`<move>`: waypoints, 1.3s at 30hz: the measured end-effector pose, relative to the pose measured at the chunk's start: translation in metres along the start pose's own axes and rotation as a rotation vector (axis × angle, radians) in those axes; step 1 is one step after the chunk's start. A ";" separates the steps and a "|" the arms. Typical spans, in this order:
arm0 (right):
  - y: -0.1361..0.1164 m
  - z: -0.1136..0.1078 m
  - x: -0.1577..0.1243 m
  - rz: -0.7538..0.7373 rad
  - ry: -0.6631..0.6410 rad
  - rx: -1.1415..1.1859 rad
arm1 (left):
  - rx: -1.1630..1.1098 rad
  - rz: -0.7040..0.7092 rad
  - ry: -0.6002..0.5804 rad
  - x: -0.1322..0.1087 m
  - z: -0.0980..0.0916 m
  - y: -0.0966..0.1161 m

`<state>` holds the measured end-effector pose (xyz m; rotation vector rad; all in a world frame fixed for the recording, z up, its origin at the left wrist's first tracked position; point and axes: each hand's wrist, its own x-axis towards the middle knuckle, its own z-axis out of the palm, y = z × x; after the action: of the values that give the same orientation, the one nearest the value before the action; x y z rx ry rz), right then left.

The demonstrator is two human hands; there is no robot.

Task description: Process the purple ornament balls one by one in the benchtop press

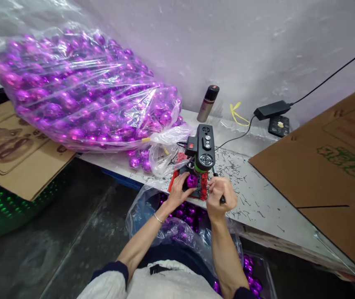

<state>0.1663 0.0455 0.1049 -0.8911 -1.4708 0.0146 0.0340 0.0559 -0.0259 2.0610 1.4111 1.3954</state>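
A shiny purple ball point(192, 181) rests on the dark base of a small black press machine point(206, 143), just below its head. My left hand point(179, 191) curls round the ball's left and near side, thumb and fingers against it. My right hand point(222, 194) is wrapped round the black-ended lever handle point(222, 199) at the machine's right side. Red matting point(204, 192) shows under the machine's base. In front of my body, an open clear bag point(140, 211) holds more purple balls point(190, 216).
A big clear bag of purple balls point(96, 95) lies at the left. Behind the machine stand a spray can point(207, 104) and a black power adapter point(272, 110) with its cord. Cardboard boxes point(329, 174) flank the right. Thin black scraps litter the white table point(252, 203).
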 end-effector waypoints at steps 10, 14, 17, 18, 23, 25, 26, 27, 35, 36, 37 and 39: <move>-0.002 0.000 -0.009 -0.013 -0.029 -0.025 | 0.059 0.006 -0.069 -0.013 -0.040 -0.011; -0.003 0.000 -0.008 -0.034 -0.024 -0.017 | 0.292 -0.466 -0.073 0.076 -0.053 -0.032; -0.005 0.000 -0.006 -0.053 -0.036 -0.027 | 0.487 -0.593 -0.064 0.108 -0.068 -0.037; -0.005 -0.001 -0.006 -0.060 -0.038 -0.031 | 0.543 -0.592 -0.052 0.110 -0.073 -0.036; -0.005 -0.002 -0.007 -0.063 -0.047 -0.032 | 0.752 -0.628 -0.104 0.103 -0.085 -0.027; -0.005 -0.002 -0.007 -0.066 -0.053 -0.028 | 0.782 -0.673 -0.158 0.105 -0.089 -0.027; -0.005 -0.002 -0.008 -0.067 -0.054 -0.025 | 0.791 -0.693 -0.189 0.108 -0.092 -0.028; -0.005 -0.002 -0.008 -0.064 -0.055 -0.021 | 0.797 -0.704 -0.223 0.110 -0.095 -0.030; -0.006 0.001 -0.009 -0.031 -0.033 -0.009 | 0.766 -0.651 -0.303 0.121 -0.118 -0.046; -0.006 0.000 -0.008 -0.039 -0.036 -0.012 | 0.712 -0.643 -0.281 0.122 -0.119 -0.047; -0.007 0.000 -0.007 -0.047 -0.038 -0.015 | 0.636 -0.627 -0.248 0.123 -0.119 -0.048; -0.007 0.000 -0.006 -0.058 -0.041 -0.019 | 0.418 -0.583 -0.168 0.124 -0.119 -0.047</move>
<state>0.1617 0.0376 0.1033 -0.8676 -1.5370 -0.0246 -0.0838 0.1494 0.0697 1.6967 2.1284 0.7201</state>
